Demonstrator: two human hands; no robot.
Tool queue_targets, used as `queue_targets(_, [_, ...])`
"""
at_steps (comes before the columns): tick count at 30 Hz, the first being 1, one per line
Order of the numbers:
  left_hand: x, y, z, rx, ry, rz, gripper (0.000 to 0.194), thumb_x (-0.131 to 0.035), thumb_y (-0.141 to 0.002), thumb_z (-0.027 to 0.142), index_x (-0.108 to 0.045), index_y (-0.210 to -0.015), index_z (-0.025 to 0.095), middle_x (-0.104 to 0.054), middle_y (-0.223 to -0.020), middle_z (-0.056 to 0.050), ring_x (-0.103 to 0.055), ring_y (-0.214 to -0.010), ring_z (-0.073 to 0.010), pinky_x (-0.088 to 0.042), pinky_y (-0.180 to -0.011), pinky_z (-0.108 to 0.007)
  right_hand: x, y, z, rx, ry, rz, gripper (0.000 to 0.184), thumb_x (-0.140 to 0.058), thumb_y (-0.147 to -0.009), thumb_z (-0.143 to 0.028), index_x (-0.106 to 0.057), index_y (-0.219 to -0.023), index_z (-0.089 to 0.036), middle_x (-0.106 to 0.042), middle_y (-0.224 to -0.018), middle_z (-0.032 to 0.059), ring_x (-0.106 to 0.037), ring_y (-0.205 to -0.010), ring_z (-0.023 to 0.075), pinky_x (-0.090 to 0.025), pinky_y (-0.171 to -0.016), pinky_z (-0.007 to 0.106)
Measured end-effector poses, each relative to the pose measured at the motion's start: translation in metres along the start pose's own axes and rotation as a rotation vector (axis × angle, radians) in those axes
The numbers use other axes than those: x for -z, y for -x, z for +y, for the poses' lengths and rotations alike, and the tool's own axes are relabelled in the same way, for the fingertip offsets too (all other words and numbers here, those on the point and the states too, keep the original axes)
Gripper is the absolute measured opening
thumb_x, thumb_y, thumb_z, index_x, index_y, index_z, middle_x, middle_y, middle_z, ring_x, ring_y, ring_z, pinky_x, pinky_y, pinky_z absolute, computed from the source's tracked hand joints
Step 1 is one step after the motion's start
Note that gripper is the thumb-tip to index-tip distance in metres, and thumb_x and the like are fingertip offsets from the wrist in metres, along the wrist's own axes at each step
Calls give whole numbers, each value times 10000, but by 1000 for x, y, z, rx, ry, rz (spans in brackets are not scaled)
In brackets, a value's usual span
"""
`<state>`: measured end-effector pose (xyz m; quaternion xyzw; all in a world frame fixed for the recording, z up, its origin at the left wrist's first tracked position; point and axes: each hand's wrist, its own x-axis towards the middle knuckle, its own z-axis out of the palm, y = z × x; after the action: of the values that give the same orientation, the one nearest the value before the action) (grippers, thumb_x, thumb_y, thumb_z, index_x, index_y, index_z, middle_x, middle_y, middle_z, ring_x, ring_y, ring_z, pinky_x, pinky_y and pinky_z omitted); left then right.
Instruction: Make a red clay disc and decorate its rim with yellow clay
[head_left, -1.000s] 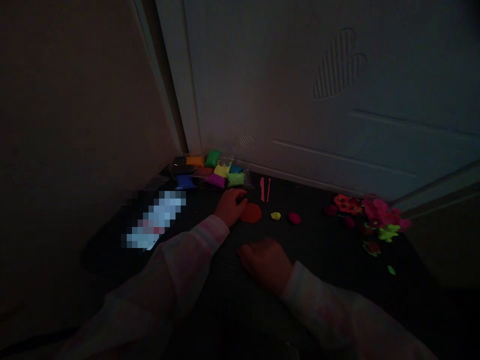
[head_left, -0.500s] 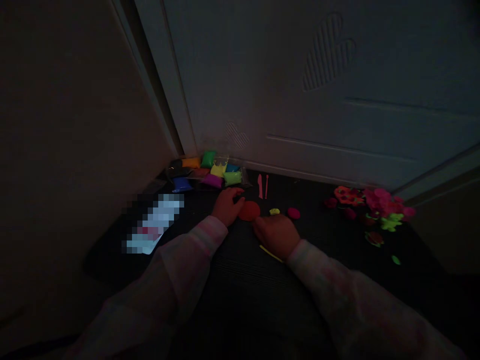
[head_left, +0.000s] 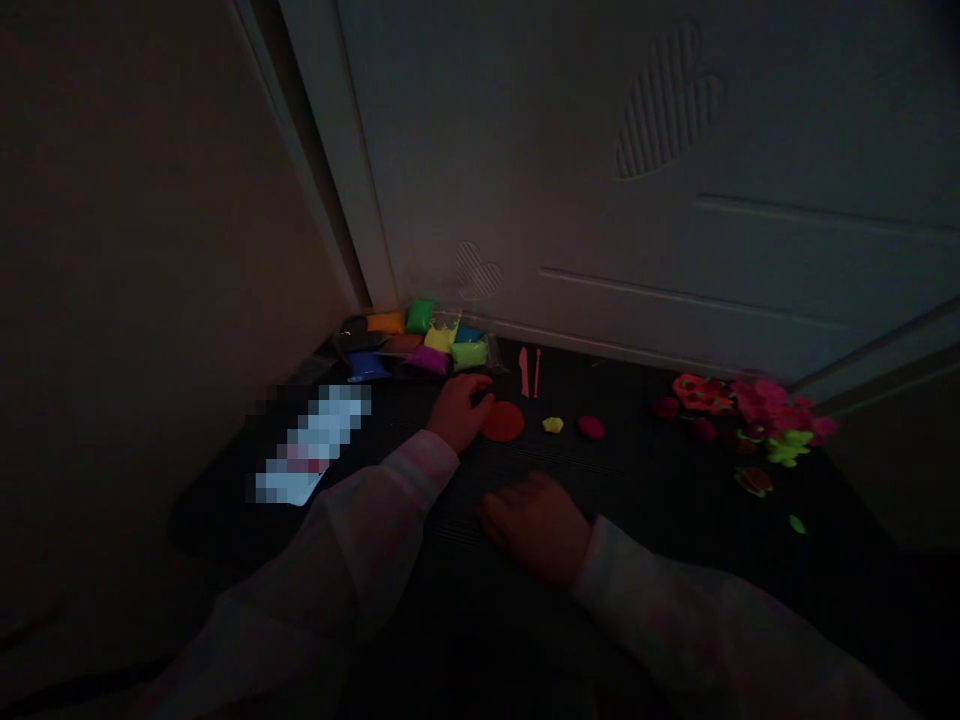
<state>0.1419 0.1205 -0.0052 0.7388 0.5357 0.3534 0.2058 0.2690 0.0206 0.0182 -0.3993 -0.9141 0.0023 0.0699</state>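
A flat orange clay disc (head_left: 502, 421) lies on the dark table, and my left hand (head_left: 459, 412) rests at its left edge. The thumb and fingers of that hand are apart, the thumb by the disc's rim. Closer to me, my right hand (head_left: 541, 527) is low over the table with its fingers curled in. What lies under or inside those fingers is hidden, and the thin yellow strip is out of sight. To the disc's right sit a small yellow clay piece (head_left: 553, 425) and a dark pink clay lump (head_left: 590, 428).
Colourful clay packets (head_left: 431, 358) lie at the back left, near a pink plastic knife (head_left: 524, 372) and a thin pink stick (head_left: 537, 373). A pixelated bright phone-like object (head_left: 311, 445) lies left. Bright moulded pieces (head_left: 761, 402) cluster right. A pale panel (head_left: 585, 200) stands behind; the light is dim.
My right hand has moved towards me and slightly left, away from the disc. The yellow strip beside it no longer shows. My left hand stays by the disc.
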Motion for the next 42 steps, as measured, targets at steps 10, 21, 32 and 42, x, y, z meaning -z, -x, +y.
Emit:
queue_targets(10, [12, 8, 14, -212, -10, -4, 211, -474, -712, 228, -555, -889, 147, -556, -897, -60, -482, -870, -160, -382, -773, -316, 79, 46, 27, -466, -527, 377, 183, -366, -798, -327, -466, -732, -190, -460, -612, -26, -433, -546, 81, -339, -496, 193])
queue_targets(21, [23, 72, 37, -542, -198, -517, 120, -510, -704, 281, -585, -785, 235, -587, -837, -1, -470, -859, -155, -331, -737, -326, 15, 63, 10, -344, -282, 7, 133, -420, -765, -232, -545, -782, -193, -550, -796, 17, -491, -752, 135, -339, -667, 284])
queue_targets(32, [22, 64, 38, -456, -317, -88, 236, -393, -747, 177, -529, -940, 165, -560, -892, -66, -457, -877, -180, -343, -761, -335, 12, 56, 22, -406, -475, 144, 161, -434, -753, -300, -532, -783, -176, -542, -744, 10, -490, -698, 117, -360, -648, 261])
queue_targets(42, [-20, 51, 66, -567, -582, -107, 282, -363, -755, 141, -484, -1008, 165, -545, -961, -82, -427, -908, -228, -315, -748, -385, 5, 54, 36, -622, -631, 381, 168, -404, -760, -279, -521, -754, -159, -524, -674, -5, -476, -609, 99, -370, -576, 224])
